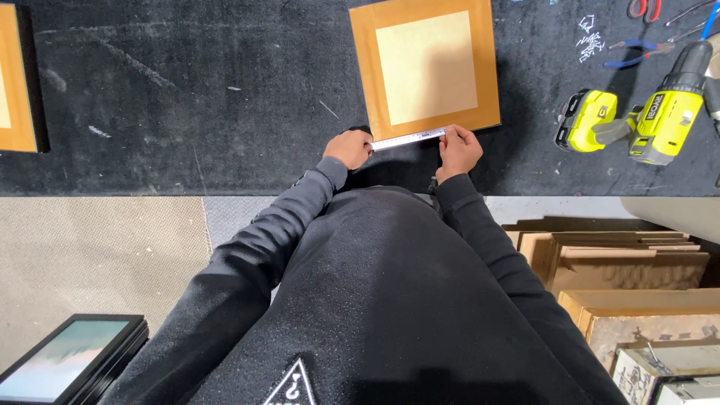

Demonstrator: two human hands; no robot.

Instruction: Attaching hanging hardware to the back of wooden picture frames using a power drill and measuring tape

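Measuring under way: left hand (349, 148) and right hand (458, 150) pinch a tape measure (409, 138) along the brown board (361, 67), its 6 o'clock edge, unmarked.

A tape measure (409, 139) is drawn out in a short, pale strip along the near edge of a square picture frame back (425, 67). That frame lies flat, brown paper border around a lighter tan centre panel. The tape's dark case sits at the frame's near left corner, its free end just short of the near right corner.
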